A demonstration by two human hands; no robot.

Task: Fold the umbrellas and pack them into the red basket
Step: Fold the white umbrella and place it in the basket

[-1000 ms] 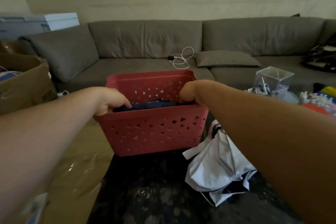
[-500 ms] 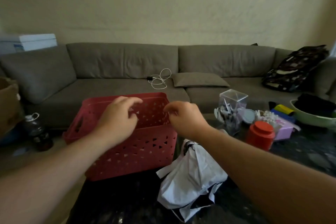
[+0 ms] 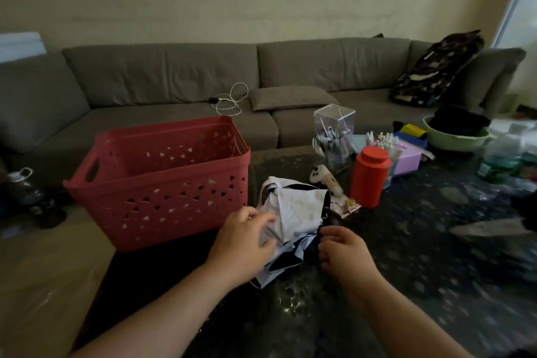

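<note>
Crumpled white umbrella [image 3: 293,212] lain on dark table [image 3: 406,241], touched by left hand [image 3: 242,241], right hand [image 3: 341,250] curled beside it, red basket [image 3: 162,183] set just left

Counted in the head view:

- One red basket [image 3: 162,183] is seen on the desk [image 3: 406,256].
- One crumpled white umbrella [image 3: 293,215] is counted beside it.
- Two hands are seen: left hand [image 3: 242,241], right hand [image 3: 343,250].
- One red canister [image 3: 369,176] is noted.
- One clear box [image 3: 334,134] of small items; contents could not be counted.
- One lilac box [image 3: 408,160].
- One green bowl [image 3: 456,138].
- One grey sofa [image 3: 174,81], carrying one loose flat cushion [image 3: 290,97] and one white cable [image 3: 232,100].
- One dark bottle [image 3: 27,195] is recorded at far left.
</note>
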